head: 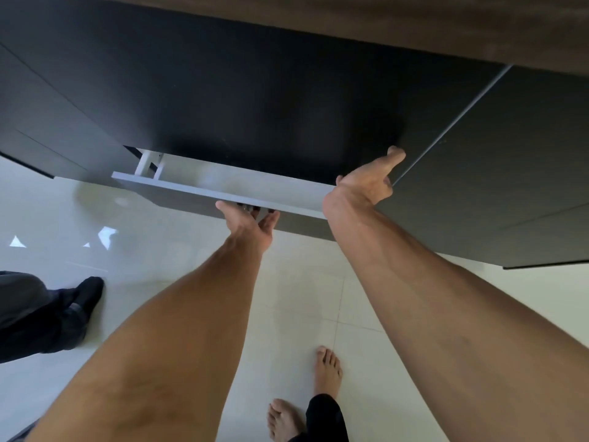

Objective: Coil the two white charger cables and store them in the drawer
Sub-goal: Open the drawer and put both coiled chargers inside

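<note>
The drawer point(223, 195) of the dark cabinet stands a little way out, showing its pale top edge and light inside. My left hand point(250, 224) is palm up against the drawer's dark front, fingertips hooked at the lip under the top edge. My right hand point(366, 180) is at the drawer's right end with the wrist bent, thumb pointing up along the cabinet face. Its fingers are partly hidden and nothing shows in it. No white charger cable is in view, and the small visible part of the drawer's inside shows none.
The dark cabinet fronts point(255, 90) fill the upper view under a brown wooden top point(446, 23). Below is a glossy pale tiled floor point(302, 298). My bare feet point(328, 371) stand at the bottom. Another person's dark-socked foot point(89, 293) and trouser leg are at the left.
</note>
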